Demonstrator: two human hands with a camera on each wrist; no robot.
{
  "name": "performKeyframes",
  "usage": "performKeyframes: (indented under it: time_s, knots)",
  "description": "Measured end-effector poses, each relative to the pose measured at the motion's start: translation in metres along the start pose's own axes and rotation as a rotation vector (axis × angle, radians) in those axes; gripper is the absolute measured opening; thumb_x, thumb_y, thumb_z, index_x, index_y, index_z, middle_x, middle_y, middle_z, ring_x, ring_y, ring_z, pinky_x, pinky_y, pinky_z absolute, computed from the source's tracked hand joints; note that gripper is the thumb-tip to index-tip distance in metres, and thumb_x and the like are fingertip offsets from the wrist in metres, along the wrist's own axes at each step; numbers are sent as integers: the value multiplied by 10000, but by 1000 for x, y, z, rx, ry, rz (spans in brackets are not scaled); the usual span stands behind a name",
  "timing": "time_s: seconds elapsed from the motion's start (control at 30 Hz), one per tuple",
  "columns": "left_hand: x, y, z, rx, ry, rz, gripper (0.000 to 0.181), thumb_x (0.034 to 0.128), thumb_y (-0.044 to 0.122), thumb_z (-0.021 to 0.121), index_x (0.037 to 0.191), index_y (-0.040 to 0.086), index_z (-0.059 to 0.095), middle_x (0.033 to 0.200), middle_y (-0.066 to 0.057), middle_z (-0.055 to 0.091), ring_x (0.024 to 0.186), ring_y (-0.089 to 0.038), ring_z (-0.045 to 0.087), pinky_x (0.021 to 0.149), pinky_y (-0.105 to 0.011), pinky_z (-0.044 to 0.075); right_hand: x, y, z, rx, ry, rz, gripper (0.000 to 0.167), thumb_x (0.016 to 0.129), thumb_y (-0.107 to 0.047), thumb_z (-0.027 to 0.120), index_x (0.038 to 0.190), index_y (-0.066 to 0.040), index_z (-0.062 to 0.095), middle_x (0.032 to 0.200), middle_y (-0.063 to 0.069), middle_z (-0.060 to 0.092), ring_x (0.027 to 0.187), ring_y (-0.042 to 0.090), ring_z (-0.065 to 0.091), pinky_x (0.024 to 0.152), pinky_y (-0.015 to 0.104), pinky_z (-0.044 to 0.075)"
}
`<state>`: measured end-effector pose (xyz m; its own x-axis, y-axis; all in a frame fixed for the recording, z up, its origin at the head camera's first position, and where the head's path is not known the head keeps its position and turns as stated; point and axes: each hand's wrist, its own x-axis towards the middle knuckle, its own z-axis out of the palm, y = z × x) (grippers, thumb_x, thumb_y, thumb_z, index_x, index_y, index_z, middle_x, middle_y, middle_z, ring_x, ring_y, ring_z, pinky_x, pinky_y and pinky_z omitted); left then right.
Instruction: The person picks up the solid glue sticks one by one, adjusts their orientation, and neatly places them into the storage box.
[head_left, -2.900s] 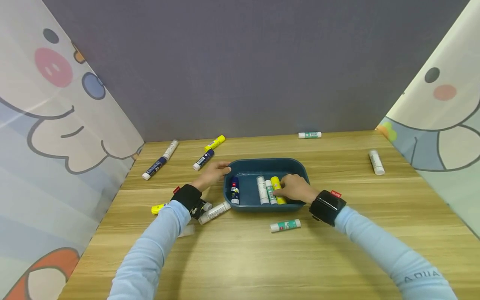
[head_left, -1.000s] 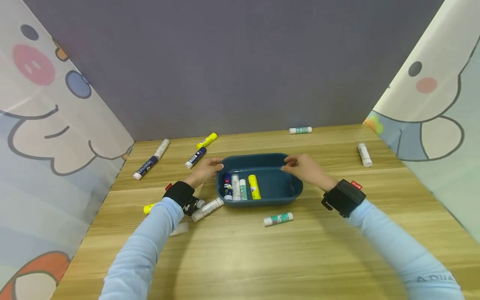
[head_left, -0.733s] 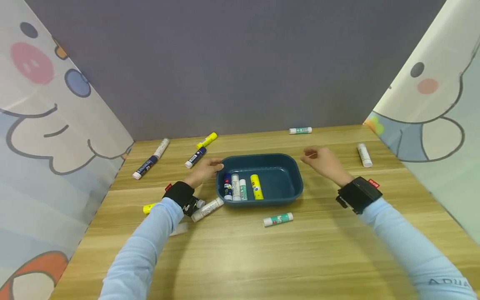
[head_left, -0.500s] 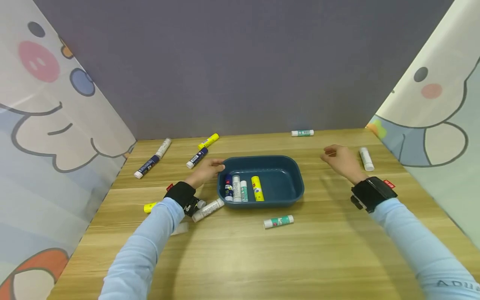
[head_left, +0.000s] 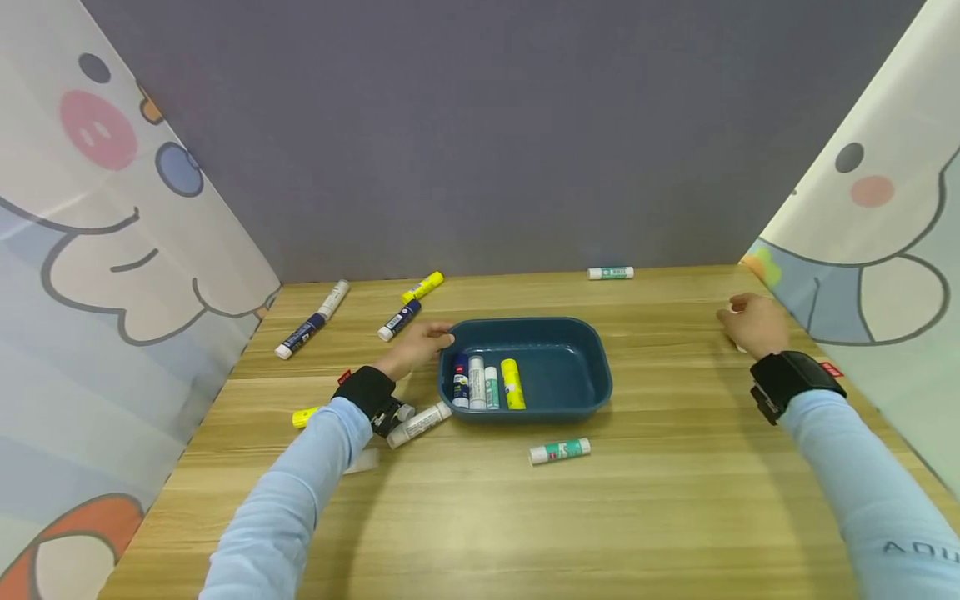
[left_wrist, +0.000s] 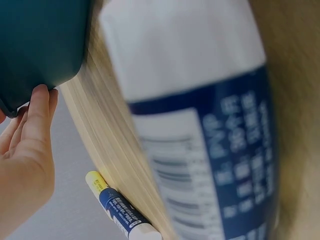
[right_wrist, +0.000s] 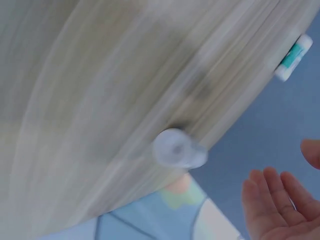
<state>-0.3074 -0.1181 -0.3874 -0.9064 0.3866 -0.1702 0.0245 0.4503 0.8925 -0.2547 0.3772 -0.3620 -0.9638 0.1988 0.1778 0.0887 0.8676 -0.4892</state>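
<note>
My left hand [head_left: 416,348] holds the left end of a dark teal plastic bin [head_left: 561,375]; the left wrist view shows its fingers against the bin's outer wall [left_wrist: 40,45]. Inside the bin lie a navy glue stick [head_left: 461,382], a white one [head_left: 477,383], a white-and-green one [head_left: 491,388] and a yellow one [head_left: 513,383], side by side in its left half. Far to the right, my right hand [head_left: 759,327] is over a white glue stick [right_wrist: 175,149], mostly hidden by it in the head view. In the right wrist view its fingers look extended, apart from the stick.
Several glue sticks lie left of the bin, among them a navy one [head_left: 300,336], a yellow one [head_left: 422,287] and a white one [head_left: 420,425]. White-and-green sticks lie in front [head_left: 560,451] and at the back [head_left: 611,273]. A grey panel [head_left: 510,142] bounds the table.
My right hand left the yellow glue stick in the bin and moved far right to the white stick. The bin's sticks shifted left. My left hand stayed at the bin's rim.
</note>
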Motion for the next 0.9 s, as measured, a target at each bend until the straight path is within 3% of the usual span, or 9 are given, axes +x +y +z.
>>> performKeyframes:
  time_s: [0.2,0.4,0.6,0.9]
  knots:
    - [-1,1,2,-10,-2,-8,419,967,137,446,1352,-23,408,1354,-217,449,1235,-322,448,992,-442,414,3,21,0,-6,22,102,492,905,-214,464,1175,196,487,1148,392,490,987,552,470,821,590,396]
    - [-1,0,0,11,3,1,421,969,138,439,1354,-28,403,1346,-224,455,1231,-326,451,985,-439,421,6,35,1,8,-63,203,591,929,-274,424,1282,194,352,1259,408,380,1129,573,339,943,621,295]
    - [0,0,-1,14,10,2,431,966,144,446,1360,-24,395,1344,-231,453,1231,-334,450,977,-437,429,8,43,0,-15,-112,241,606,934,-302,417,1294,181,343,1282,402,357,1162,567,308,956,624,283]
    - [-2,-1,0,-6,9,-16,430,964,144,450,1361,-15,398,1343,-227,454,1229,-332,451,980,-431,428,9,46,7,5,-75,278,563,920,-283,466,1272,153,406,1280,369,389,1157,541,348,961,601,286]
